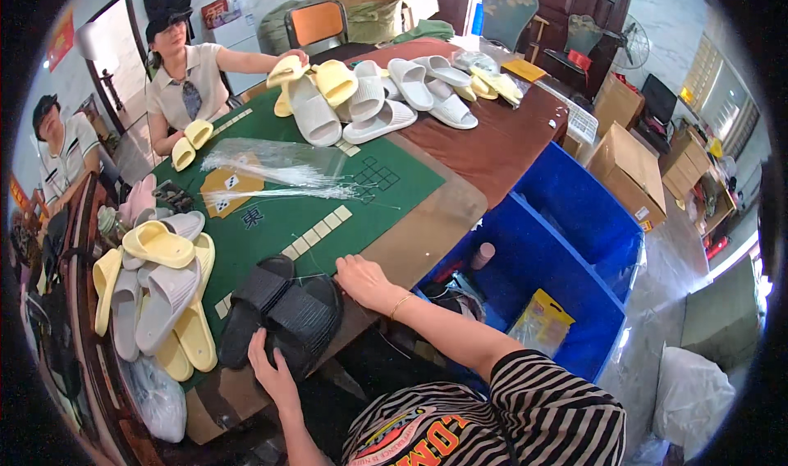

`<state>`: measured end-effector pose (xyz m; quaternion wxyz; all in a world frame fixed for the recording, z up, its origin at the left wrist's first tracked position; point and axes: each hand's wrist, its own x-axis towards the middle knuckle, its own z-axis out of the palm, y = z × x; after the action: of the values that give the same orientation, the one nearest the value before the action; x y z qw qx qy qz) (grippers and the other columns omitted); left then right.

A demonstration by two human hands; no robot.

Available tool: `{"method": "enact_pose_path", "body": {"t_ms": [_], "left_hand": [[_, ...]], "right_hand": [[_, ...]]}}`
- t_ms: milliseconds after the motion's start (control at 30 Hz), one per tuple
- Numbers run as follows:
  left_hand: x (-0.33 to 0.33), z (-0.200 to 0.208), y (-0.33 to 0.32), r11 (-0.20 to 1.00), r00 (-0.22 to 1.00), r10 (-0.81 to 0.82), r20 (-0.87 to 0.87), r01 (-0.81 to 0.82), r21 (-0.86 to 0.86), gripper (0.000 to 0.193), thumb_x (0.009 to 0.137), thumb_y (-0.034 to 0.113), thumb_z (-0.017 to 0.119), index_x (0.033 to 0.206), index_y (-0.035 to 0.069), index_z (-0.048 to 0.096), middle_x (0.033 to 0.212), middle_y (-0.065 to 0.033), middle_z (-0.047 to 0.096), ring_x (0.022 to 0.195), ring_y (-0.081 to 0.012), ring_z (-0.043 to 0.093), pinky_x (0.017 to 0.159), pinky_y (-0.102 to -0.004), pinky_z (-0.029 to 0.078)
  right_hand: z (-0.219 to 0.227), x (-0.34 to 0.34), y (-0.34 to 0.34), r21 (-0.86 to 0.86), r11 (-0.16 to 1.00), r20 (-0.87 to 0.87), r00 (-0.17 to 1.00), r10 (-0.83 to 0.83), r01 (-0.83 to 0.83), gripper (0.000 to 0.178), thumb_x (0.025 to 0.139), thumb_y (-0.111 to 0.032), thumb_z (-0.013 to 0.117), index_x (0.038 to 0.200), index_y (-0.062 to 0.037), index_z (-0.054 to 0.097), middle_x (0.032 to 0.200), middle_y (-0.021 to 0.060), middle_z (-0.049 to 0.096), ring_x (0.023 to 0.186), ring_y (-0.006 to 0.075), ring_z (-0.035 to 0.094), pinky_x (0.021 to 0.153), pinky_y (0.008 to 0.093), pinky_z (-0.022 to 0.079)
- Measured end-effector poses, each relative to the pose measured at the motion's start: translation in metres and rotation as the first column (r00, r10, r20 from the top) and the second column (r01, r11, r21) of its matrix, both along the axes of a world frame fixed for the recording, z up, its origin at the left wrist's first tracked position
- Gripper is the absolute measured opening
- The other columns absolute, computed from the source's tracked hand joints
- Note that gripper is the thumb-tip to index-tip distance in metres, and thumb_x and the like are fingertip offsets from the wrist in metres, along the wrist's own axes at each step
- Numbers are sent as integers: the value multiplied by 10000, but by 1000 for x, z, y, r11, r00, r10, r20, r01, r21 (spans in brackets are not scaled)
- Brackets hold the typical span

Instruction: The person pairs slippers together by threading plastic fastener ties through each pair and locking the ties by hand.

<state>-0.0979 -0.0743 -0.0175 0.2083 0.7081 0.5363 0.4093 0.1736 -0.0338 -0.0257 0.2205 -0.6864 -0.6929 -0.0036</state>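
A pair of black slide sandals [283,306] lies at the near edge of the table, side by side with ribbed straps. My left hand [275,376] rests against their near side, open, fingers stretched along the sole and thumb apart. Just right of the sandals, my right hand [365,284] is closed at the table edge. A thin white plastic tie [313,276] runs over the black sandals toward its fingertips, which pinch the end. Beyond lies a bundle of white plastic ties [287,183] partly in a clear bag on the green mat [394,191].
Grey and yellow slides [168,298] are heaped at the left, with another pile of slides [377,105] at the far side. Blue bins [566,253] stand at the right below the table. Across the table, a person [189,89] handles yellow slides; another person sits further left.
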Motion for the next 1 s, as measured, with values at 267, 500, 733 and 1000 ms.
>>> {"method": "enact_pose_path", "body": {"t_ms": [267, 500, 733, 1000], "left_hand": [[-5, 0, -11, 992, 996, 79, -28, -76, 98, 270, 941, 3, 503, 1185, 2, 617, 1296, -152, 574, 1251, -324, 502, 1055, -429, 383], [29, 22, -24, 970, 1000, -4, 30, -4, 243, 207, 897, -51, 543, 1066, 3, 650, 1133, -128, 646, 1137, -320, 569, 1003, -417, 420], [58, 5, -59, 967, 977, -211, 20, 205, 150, 202, 862, -53, 571, 1020, 18, 676, 1077, -107, 665, 1068, -300, 601, 978, -406, 431], [73, 4, -65, 973, 976, -206, -64, 211, 88, 182, 932, 18, 542, 1071, 42, 657, 1121, -89, 656, 1103, -264, 581, 1089, -457, 311]], "right_hand": [[-7, 1, -4, 17, 996, -30, 995, 94, -93, 100, 838, -78, 534, 879, 11, 553, 818, 197, 635, 776, 352, 655, 667, 440, 539], [12, 43, -20, -65, 994, -307, 950, 59, -83, 218, 913, -254, 556, 884, -43, 604, 866, 187, 669, 833, 393, 644, 732, 503, 517], [13, -10, -52, -157, 987, -42, 998, -42, 35, 134, 853, -177, 571, 826, -46, 577, 795, 159, 644, 775, 364, 656, 683, 477, 534], [20, -17, -62, -145, 988, -354, 930, -98, 49, 335, 937, -365, 568, 842, -52, 638, 754, 155, 674, 737, 370, 661, 652, 484, 512]]}}
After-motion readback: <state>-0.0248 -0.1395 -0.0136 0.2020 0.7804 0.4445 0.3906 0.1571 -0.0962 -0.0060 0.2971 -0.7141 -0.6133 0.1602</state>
